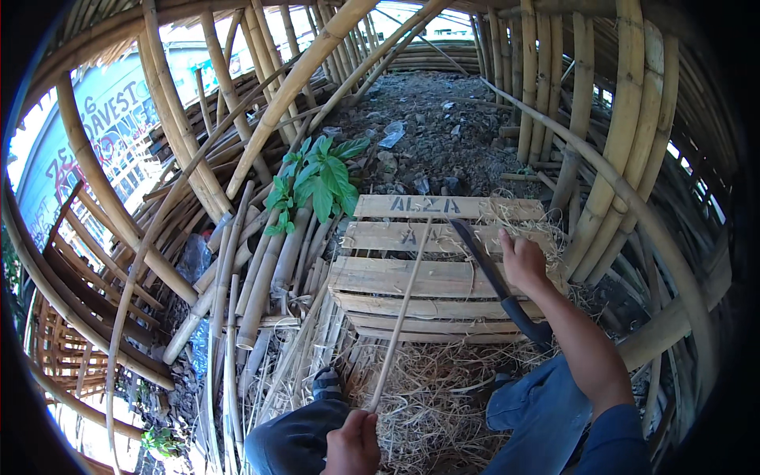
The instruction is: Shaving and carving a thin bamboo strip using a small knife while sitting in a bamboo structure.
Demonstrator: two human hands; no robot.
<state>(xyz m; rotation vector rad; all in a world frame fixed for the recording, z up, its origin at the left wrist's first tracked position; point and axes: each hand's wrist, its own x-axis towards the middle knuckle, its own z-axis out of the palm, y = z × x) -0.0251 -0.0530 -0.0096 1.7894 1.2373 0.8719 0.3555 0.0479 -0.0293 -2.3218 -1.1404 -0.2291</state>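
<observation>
My left hand (pixel 352 445) is closed around the lower end of a thin bamboo stick (pixel 405 305), which slants up and away over a slatted wooden crate (pixel 396 277). My right hand (pixel 522 260) is a fist with the thumb uppermost, over the crate's right side; whatever it may hold is hidden. Just left of that hand is a machete (pixel 480 257) with a dark blade, its tip toward the crate's far side. The machete's black handle (pixel 534 331) lies beside my right knee, with neither hand on it.
Bamboo shavings (pixel 431 388) cover the ground between my legs and lie on the crate. Bamboo poles (pixel 261 285) and a leafy green plant (pixel 321 178) are on the left. Bamboo posts (pixel 633 134) rise on the right. Rubble ground (pixel 419 119) lies beyond the crate.
</observation>
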